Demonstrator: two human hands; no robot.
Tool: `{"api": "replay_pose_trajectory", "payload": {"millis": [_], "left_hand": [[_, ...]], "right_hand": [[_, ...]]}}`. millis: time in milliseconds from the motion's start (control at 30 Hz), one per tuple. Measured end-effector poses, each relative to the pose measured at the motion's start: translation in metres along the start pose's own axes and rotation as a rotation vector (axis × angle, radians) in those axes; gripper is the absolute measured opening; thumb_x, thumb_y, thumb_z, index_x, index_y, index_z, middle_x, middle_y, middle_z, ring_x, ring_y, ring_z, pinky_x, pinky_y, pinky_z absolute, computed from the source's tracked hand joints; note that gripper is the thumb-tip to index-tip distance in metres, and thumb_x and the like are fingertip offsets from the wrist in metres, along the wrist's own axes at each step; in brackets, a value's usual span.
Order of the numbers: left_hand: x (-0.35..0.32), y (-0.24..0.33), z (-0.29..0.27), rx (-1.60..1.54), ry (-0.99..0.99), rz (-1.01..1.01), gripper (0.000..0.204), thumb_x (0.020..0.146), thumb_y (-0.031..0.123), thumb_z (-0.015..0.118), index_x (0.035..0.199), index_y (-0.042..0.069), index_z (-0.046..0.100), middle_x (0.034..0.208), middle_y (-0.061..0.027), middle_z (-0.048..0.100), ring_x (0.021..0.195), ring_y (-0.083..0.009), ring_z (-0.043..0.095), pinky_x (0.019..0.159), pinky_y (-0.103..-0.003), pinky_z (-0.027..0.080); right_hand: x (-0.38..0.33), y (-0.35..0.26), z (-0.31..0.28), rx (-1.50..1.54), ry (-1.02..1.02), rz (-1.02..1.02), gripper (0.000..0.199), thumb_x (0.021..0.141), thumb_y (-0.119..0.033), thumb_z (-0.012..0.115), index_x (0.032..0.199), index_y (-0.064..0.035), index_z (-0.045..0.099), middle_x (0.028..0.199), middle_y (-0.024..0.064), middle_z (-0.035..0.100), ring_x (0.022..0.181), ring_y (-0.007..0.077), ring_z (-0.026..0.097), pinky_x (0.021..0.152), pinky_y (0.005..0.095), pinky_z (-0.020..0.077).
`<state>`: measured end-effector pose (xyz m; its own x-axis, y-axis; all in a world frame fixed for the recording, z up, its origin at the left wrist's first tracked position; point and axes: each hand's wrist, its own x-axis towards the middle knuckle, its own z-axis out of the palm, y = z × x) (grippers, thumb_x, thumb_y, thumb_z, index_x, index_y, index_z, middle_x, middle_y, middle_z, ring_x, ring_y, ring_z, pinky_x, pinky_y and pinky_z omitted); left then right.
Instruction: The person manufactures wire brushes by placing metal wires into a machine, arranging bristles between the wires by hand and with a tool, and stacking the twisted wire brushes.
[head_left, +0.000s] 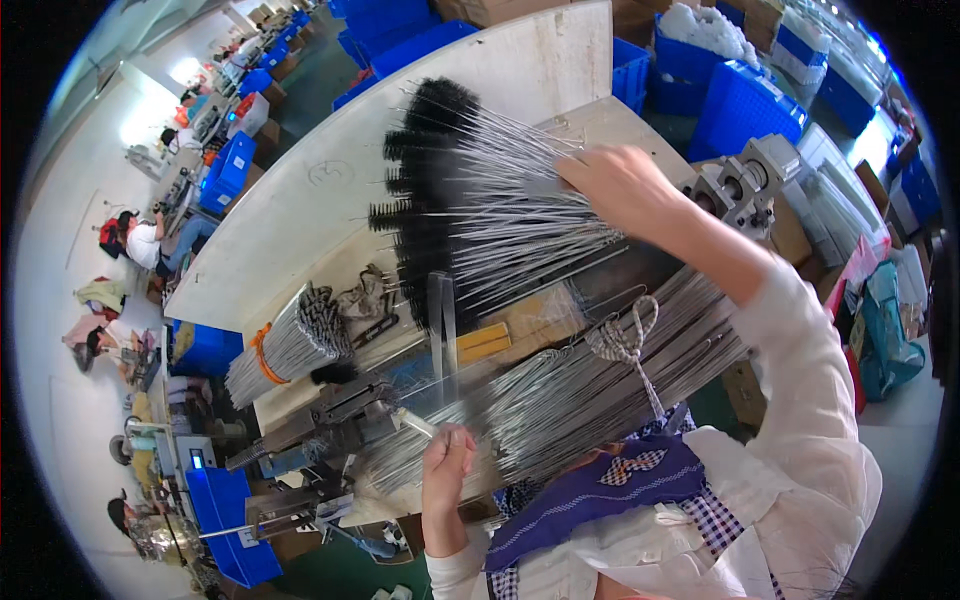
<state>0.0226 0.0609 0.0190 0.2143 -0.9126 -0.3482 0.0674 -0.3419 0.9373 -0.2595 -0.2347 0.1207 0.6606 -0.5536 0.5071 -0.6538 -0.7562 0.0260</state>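
My left hand [447, 470] is closed in a fist around a pale handle [416, 423] that slants toward a metal bench machine [345, 405]. My right hand [625, 190] reaches across to a big pile of twisted-wire brushes [520, 200]. Its fingers are curled together over the wire stems, slightly blurred, and what they grip cannot be made out. Black bristle heads [425, 190] point left in the pile, with bare silver stems fanning right. Between my body and the pile lies a wide layer of loose straight wires [560, 400].
A wire bundle with an orange tie [262, 350] lies at the left. A curved pale board [300, 190] walls the bench's far side. A metal clamp-like machine part [745, 185] stands right of my right hand. Blue crates [745, 105] stand beyond; other people [145, 240] sit at far left.
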Motion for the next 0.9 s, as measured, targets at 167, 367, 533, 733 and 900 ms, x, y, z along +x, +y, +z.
{"api": "replay_pose_trajectory", "payload": {"millis": [167,367,533,733,900], "left_hand": [[-0.02,-0.03,-0.059,0.482,0.122,0.087,0.021,0.094,0.012,0.053,0.082,0.001,0.066,0.065,-0.0011,0.057,0.061,-0.0043,0.052,0.053,-0.022,0.037],[-0.021,0.047,-0.009,0.867,-0.149,0.059,0.025,0.088,0.02,0.061,0.076,0.002,0.071,0.057,-0.0129,0.061,0.049,-0.0224,0.059,0.05,-0.033,0.043],[0.108,0.07,0.143,0.798,-0.374,0.406,0.037,0.09,0.034,0.058,0.073,0.003,0.067,0.066,-0.0184,0.062,0.065,-0.0362,0.062,0.061,-0.042,0.048],[0.109,0.069,0.065,0.756,-0.039,0.628,0.019,0.082,0.023,0.068,0.084,0.005,0.073,0.079,-0.0136,0.069,0.07,-0.0292,0.067,0.062,-0.034,0.052],[0.06,0.094,0.033,1.368,0.466,1.038,0.015,0.079,0.007,0.067,0.092,0.01,0.072,0.087,-0.0026,0.065,0.088,-0.0211,0.06,0.082,-0.038,0.047]], "right_hand": [[0.039,0.004,0.084,-0.181,-0.545,-0.069,0.008,0.08,-0.008,0.06,0.084,-0.0061,0.066,0.084,0.0129,0.069,0.08,0.0287,0.069,0.064,0.0411,0.0554],[0.016,0.034,0.005,0.065,0.003,0.048,0.015,0.089,-0.017,0.057,0.091,-0.0043,0.065,0.081,0.0135,0.065,0.076,0.0294,0.065,0.069,0.0361,0.0514],[0.008,0.04,-0.019,0.349,0.017,0.024,0.023,0.089,-0.025,0.061,0.087,-0.0026,0.066,0.076,0.0108,0.063,0.071,0.028,0.063,0.066,0.0356,0.0501],[-0.038,-0.022,0.009,0.141,-0.315,-0.356,0.012,0.07,-0.013,0.062,0.081,-0.0102,0.061,0.081,0.0021,0.061,0.081,0.0199,0.063,0.067,0.031,0.0544],[0.003,-0.121,0.039,0.522,0.027,-0.523,0.018,0.071,-0.013,0.064,0.087,-0.0063,0.058,0.075,0.003,0.054,0.073,0.021,0.059,0.062,0.0325,0.0514]]}}
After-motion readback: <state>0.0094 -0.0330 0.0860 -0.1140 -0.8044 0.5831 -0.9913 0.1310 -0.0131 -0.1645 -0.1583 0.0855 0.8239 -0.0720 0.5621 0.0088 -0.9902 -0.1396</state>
